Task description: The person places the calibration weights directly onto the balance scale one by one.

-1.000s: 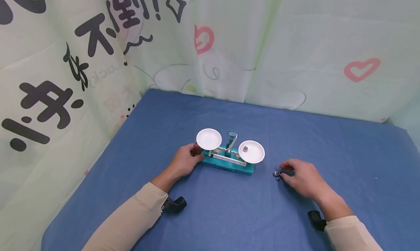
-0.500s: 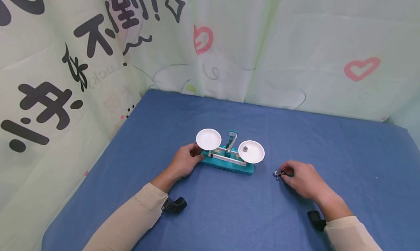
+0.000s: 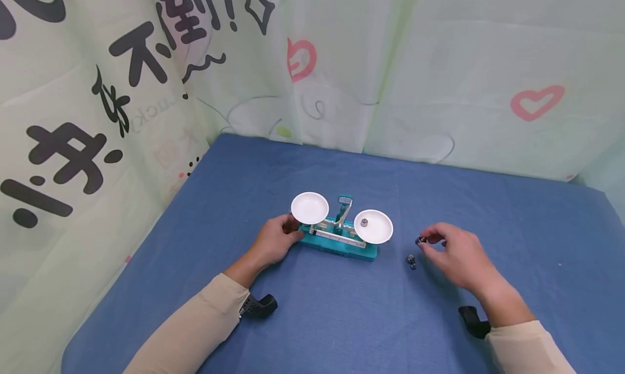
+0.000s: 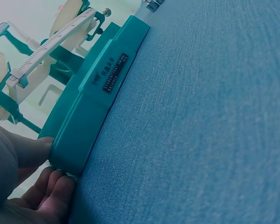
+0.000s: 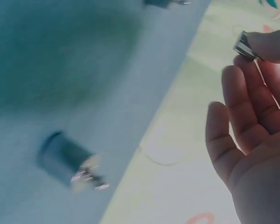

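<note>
right hand point(image 3: 456, 254) pinching small weight point(image 3: 422, 239)

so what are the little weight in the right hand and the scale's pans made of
The small weight pinched by the right hand looks like polished metal: silvery, with bright glints. The pans look like matte white plastic, smooth and uniformly coloured, though painted metal is possible.

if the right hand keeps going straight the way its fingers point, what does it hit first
Probably the right-hand white round pan of the teal balance scale. The right hand, pinching a small metal weight, points left toward it across bare blue tablecloth; height is hard to judge.
</note>
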Demonstrator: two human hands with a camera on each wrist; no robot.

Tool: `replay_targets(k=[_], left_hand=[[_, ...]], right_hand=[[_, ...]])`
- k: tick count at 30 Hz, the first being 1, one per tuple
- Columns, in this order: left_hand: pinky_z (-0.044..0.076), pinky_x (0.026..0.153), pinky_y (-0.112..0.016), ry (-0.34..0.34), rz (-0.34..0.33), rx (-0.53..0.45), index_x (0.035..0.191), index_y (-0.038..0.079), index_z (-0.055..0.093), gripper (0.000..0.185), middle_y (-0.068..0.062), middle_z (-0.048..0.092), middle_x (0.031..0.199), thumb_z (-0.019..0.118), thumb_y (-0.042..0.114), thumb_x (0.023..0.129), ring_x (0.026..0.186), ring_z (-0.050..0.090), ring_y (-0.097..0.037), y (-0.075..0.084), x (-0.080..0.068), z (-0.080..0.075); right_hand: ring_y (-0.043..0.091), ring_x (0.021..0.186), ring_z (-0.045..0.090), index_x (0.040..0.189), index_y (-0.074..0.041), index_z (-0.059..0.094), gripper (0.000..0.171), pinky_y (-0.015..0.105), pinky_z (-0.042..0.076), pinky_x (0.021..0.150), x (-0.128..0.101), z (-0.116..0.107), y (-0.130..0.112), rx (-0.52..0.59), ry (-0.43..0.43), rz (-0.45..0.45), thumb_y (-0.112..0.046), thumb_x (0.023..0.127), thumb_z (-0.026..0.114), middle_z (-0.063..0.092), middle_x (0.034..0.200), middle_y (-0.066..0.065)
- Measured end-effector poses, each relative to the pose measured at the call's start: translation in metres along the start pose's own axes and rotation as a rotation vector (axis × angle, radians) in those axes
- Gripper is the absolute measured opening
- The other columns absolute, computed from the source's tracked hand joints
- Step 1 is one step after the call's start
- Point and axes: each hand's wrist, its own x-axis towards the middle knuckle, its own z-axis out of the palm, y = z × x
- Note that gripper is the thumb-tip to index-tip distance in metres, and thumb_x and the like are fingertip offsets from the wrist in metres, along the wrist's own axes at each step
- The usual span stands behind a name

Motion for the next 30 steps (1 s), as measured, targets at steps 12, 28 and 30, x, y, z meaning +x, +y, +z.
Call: replay_targets(k=[12, 28, 30], left_hand=[[0.049, 0.090, -0.045, 0.005, 0.006, 0.012, 0.116, 0.000, 0.066, 0.023, -0.011, 0.066, 0.109, 0.068, 0.009, 0.095, 0.100, 0.060, -0.026, 0.000, -0.001, -0.001], [0.049, 0.089, -0.044, -0.005, 0.007, 0.018, 0.115, 0.001, 0.066, 0.021, -0.009, 0.065, 0.107, 0.067, 0.010, 0.096, 0.099, 0.059, -0.025, -0.001, -0.001, -0.001], [0.049, 0.090, -0.044, -0.007, 0.005, 0.021, 0.116, 0.001, 0.066, 0.022, -0.009, 0.065, 0.108, 0.067, 0.011, 0.096, 0.099, 0.059, -0.025, -0.001, -0.001, -0.002]], right_hand=[[0.033, 0.096, 0.061, 0.105, -0.002, 0.070, 0.015, 0.054, 0.050, 0.082, 0.026, 0.002, -0.040, 0.069, 0.127, -0.149, -0.006, 0.090, 0.070, 0.067, 0.102, 0.014], [0.036, 0.105, 0.057, 0.110, 0.000, 0.071, 0.020, 0.056, 0.048, 0.089, 0.042, 0.016, -0.058, 0.060, 0.046, -0.170, -0.007, 0.092, 0.070, 0.068, 0.110, 0.017], [0.036, 0.105, 0.057, 0.110, 0.000, 0.071, 0.020, 0.056, 0.048, 0.089, 0.043, 0.017, -0.058, 0.059, 0.043, -0.173, -0.007, 0.092, 0.070, 0.068, 0.110, 0.017]])
